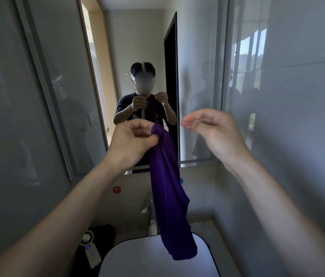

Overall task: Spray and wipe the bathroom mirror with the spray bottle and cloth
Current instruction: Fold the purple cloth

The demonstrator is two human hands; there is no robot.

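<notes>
The left hand [132, 138] pinches the top of the purple cloth [167, 192], with the thumb and curled fingers bunching the fabric. The cloth hangs straight down in front of the mirror [137, 47], crossing the tap [152, 220], and its lower end is over the white sink [137, 258]. The right hand [215, 132] is raised just right of the cloth and apart from it. Its fingers [193, 121] are pressed together, lightly bent, and hold nothing.

A pale vanity counter [204, 219] carries a white basin [147, 260] at near centre. A chrome faucet [153, 224] stands at the basin's far edge. A white handheld device [91, 253] lies at its left, beside a dark object [104, 232].
</notes>
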